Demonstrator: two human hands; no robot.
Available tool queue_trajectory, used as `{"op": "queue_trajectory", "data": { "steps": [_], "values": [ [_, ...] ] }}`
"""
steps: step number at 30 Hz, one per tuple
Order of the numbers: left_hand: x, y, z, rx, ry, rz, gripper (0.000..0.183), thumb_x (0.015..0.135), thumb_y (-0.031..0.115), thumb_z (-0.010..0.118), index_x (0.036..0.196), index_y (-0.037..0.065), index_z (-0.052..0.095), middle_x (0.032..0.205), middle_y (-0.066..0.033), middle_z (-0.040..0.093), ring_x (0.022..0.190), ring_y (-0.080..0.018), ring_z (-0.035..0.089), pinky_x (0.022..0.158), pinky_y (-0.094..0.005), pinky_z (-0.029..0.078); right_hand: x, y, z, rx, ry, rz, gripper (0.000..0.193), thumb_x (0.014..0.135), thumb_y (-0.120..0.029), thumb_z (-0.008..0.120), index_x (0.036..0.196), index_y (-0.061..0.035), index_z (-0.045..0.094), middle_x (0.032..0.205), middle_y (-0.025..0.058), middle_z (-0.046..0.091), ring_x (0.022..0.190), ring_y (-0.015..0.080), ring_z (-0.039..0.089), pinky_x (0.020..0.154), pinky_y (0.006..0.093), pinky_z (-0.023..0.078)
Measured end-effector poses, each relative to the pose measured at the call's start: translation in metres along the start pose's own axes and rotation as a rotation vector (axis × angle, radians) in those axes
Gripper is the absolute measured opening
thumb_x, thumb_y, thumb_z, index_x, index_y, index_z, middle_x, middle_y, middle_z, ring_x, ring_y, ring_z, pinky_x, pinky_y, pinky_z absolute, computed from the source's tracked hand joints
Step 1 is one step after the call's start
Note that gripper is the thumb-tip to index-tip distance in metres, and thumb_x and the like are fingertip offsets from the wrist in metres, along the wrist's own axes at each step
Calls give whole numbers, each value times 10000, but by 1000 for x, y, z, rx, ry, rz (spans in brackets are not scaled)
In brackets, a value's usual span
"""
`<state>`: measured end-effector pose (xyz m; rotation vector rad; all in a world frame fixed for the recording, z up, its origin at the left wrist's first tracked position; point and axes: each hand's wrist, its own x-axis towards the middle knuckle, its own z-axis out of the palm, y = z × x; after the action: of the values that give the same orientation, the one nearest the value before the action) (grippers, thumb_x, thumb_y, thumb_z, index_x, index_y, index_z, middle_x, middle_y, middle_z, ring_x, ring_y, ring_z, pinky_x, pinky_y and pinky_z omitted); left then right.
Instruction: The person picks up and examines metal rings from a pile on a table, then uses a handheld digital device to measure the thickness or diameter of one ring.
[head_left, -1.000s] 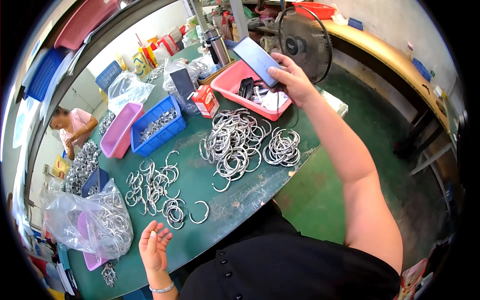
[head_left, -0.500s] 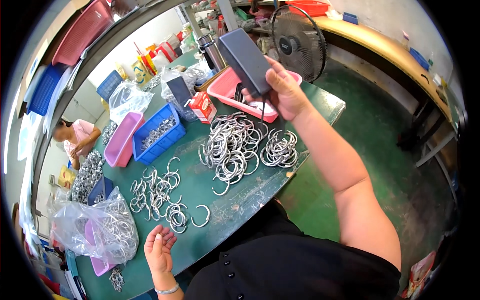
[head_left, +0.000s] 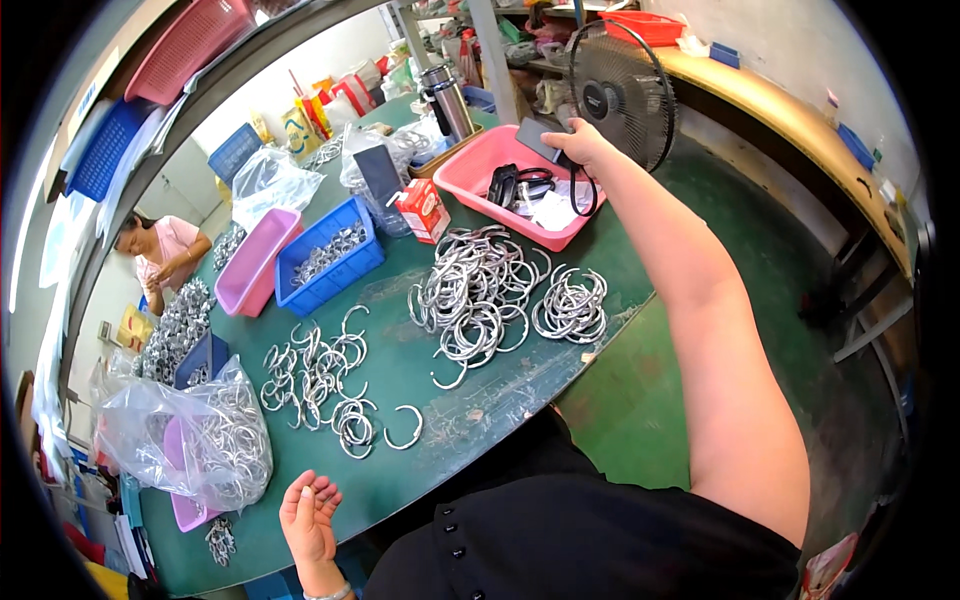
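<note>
My right hand (head_left: 588,148) reaches far out over a pink basket (head_left: 470,190) and grips a dark grey rectangular case (head_left: 540,138) by its near end. A black strap (head_left: 577,190) hangs from it into the basket, where black cords and white papers lie. My left hand (head_left: 310,515) is raised by the table's near edge, fingers loosely curled and apart, holding nothing. Just beyond it lie several open metal rings (head_left: 404,427). A large heap of such rings (head_left: 470,290) and a smaller pile (head_left: 570,306) sit nearer the basket.
On the green table (head_left: 400,380) stand a blue basket (head_left: 330,258) of metal parts, a pink basket (head_left: 258,262), a red-white carton (head_left: 424,210), a thermos (head_left: 447,102) and a plastic bag of rings (head_left: 235,440). A fan (head_left: 622,95) stands behind; another person (head_left: 165,250) sits at the far left.
My right hand has moved away from me with the grey case, lowering it to the pink basket's far rim. My left hand has shifted slightly down, and the view has turned a little.
</note>
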<state>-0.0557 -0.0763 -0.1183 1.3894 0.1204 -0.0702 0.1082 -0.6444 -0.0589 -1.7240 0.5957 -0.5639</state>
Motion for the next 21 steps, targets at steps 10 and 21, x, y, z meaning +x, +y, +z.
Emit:
{"op": "queue_trajectory", "data": {
  "steps": [10,21],
  "values": [
    [-15,-3,-17,-2,116,0,234,852,131,482,1036,-9,508,880,-123,580,766,-204,571,685,-330,489,30,29,26,-578,48,-113,760,617,-313,717,1213,-6,357,1095,221,518,994,308,531,829,360,422],
    [-10,-7,-21,8,76,-16,255,865,157,470,1064,-1,493,901,-107,581,791,-189,569,706,-321,479,43,44,44,-1010,-45,-364,709,554,-298,743,1122,-12,430,1050,225,524,990,346,511,852,377,416]
  ]
}}
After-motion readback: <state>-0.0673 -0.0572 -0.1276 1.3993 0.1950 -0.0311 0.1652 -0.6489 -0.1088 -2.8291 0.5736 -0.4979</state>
